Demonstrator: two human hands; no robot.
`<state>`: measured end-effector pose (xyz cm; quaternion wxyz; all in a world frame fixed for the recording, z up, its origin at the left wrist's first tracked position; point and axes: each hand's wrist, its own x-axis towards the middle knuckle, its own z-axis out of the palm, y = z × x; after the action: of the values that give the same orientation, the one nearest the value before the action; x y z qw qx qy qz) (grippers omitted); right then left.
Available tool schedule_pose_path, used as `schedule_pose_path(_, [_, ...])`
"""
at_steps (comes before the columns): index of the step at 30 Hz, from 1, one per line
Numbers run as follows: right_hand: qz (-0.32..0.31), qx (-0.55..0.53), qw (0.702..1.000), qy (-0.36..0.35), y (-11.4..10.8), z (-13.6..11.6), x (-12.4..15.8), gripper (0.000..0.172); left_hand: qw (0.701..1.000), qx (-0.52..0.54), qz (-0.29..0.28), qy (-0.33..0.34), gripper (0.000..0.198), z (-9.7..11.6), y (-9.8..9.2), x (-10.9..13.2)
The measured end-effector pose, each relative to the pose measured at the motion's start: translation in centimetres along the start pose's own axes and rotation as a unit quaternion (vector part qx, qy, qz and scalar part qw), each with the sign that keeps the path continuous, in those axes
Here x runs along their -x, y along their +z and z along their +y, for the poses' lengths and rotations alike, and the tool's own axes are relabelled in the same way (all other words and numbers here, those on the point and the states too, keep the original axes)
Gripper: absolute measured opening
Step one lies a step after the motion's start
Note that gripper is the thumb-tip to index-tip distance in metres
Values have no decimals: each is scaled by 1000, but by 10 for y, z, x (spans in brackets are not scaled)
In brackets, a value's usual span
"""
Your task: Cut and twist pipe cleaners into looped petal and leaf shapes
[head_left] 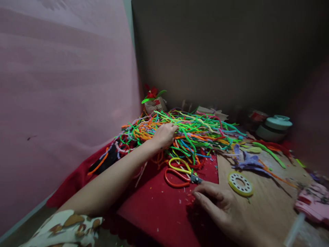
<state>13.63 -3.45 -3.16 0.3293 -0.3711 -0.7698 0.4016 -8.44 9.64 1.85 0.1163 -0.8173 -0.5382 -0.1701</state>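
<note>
A big tangled heap of fuzzy pipe cleaners in green, orange, blue and other colours covers the back of the table. My left hand reaches into it, fingers curled closed around some of the strands; its fingertips are partly hidden. Scissors with one yellow and one red handle loop lie in front of the heap, blades pointing right. Just below the blades is my right hand, thumb and fingers pinched together. A small red fuzzy piece shows at its fingertips, against the red cloth.
On the wooden tabletop at right lie a yellow-rimmed white spool and a purple fuzzy shape. A pink glue gun sits at the right edge. Behind are a teal-lidded container and a red flower. A pink wall rises at left.
</note>
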Motion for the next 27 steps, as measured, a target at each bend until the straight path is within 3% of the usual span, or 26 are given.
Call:
schedule_pose_path(6, [-8,10,1000,-8,0,2,-1,23,999,-12,37,-16,17,-4,21,-4])
schedule_pose_path(19, [-28,28,999,-20,-2,-1,-2,24,997,18,25,71,16,-9,22,40])
schedule_pose_path(27, [-42,45,997,-37,0,2,-1,22,994,94,41,36,20,-2,27,35])
